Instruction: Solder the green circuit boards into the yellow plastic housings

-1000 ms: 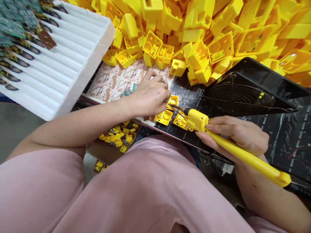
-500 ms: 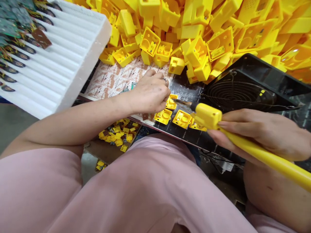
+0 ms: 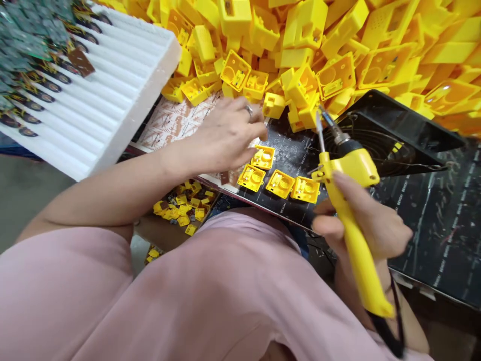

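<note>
My right hand point(image 3: 370, 228) is wrapped round the yellow handle of a soldering gun point(image 3: 356, 250), whose metal tip and feed nozzle point up and away over the bench. My left hand point(image 3: 231, 133) hovers at the near-left of the mat, thumb and fingers apart, with nothing visible in it. Just by its thumb lies a small open yellow casing point(image 3: 263, 157). Close by on the black mat are three more: one casing point(image 3: 251, 177) at the left, another casing point(image 3: 280, 183) in the middle and a third casing point(image 3: 305, 189) at the right. Metal parts show inside them.
A large heap of yellow casings point(image 3: 304, 30) covers the back. A black fan point(image 3: 376, 145) lies at the right. White ribbed foam point(image 3: 124, 75) at the left carries circuit boards point(image 3: 33, 35) with wires and round speakers. Below the bench edge sits a box of small yellow parts point(image 3: 184, 205).
The soldering gun has lifted away from the casings and swung upright to the right with my right hand. My left hand has loosened its fingers and drawn slightly away from the casing.
</note>
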